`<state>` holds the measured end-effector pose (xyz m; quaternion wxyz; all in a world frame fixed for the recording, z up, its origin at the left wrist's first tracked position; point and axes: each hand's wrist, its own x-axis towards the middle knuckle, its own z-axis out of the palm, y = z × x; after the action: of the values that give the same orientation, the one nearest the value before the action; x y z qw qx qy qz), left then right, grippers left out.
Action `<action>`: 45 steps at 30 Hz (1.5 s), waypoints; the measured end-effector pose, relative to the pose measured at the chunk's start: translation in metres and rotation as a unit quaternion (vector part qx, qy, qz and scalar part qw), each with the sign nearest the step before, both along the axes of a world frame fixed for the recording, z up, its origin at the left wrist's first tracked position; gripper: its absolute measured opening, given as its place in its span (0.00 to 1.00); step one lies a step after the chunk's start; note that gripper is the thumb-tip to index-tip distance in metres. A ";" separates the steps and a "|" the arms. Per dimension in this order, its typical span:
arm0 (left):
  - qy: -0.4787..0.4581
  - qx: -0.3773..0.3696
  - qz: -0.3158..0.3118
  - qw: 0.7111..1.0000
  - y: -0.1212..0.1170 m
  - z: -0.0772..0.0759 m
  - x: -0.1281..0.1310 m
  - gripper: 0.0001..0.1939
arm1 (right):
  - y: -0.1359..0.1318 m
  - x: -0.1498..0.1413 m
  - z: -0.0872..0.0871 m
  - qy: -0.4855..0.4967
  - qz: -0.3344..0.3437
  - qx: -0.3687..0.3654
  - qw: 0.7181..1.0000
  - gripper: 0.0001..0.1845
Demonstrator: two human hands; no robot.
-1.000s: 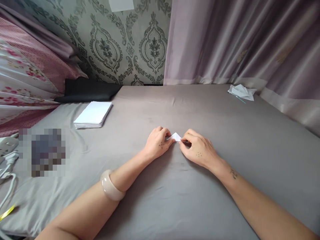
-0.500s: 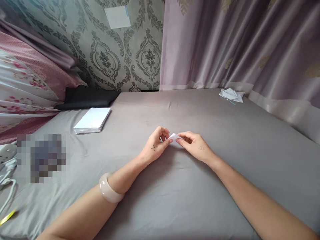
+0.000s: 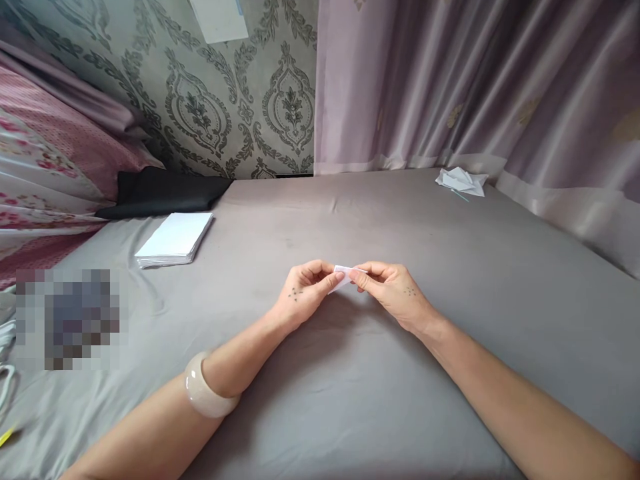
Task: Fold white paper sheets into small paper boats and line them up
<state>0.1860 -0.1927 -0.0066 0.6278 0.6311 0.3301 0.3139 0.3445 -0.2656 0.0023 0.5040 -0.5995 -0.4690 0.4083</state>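
Note:
A small folded piece of white paper (image 3: pixel 343 283) is pinched between my two hands, just above the grey sheet (image 3: pixel 320 387). My left hand (image 3: pixel 306 288) grips its left side, thumb on the near face and fingers curled behind. On the right side my right hand (image 3: pixel 393 287) pinches it in the same way, the thumb reaching toward the other thumb. The thumbs cover part of the paper, so its full folded shape is hidden. A pale bangle (image 3: pixel 206 392) circles my left forearm.
A stack of white paper (image 3: pixel 175 237) lies at the left, before a folded black cloth (image 3: pixel 170 190). Folded white papers (image 3: pixel 463 180) and a thin bluish stick (image 3: pixel 460 195) lie at the far right. A blurred object (image 3: pixel 83 317) and white cables (image 3: pixel 7 383) are at the left edge.
My hands have lifted the folded paper off the sheet and turned it, so its pointed top has given way to a straight upper edge. My grip has shifted, thumbs now closer together.

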 end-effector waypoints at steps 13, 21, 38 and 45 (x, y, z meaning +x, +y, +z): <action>0.044 -0.026 -0.052 0.997 0.000 -0.001 -0.001 0.17 | 0.001 0.001 -0.002 0.042 0.009 -0.007 0.999 0.14; -0.020 -0.023 -0.001 1.000 -0.004 -0.001 0.003 0.12 | 0.001 -0.004 -0.004 0.033 -0.026 0.018 0.999 0.11; -0.042 -0.087 0.071 0.993 -0.004 -0.002 0.006 0.13 | -0.002 -0.010 -0.006 -0.175 -0.109 0.132 0.970 0.06; -0.053 -0.124 0.048 0.990 -0.004 -0.002 0.006 0.14 | 0.000 -0.007 -0.006 -0.100 -0.121 0.045 0.987 0.10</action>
<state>0.1925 -0.1969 -0.0088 0.7020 0.5142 0.3627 0.3336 0.3372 -0.2653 -0.0041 0.5273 -0.6662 -0.4585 0.2607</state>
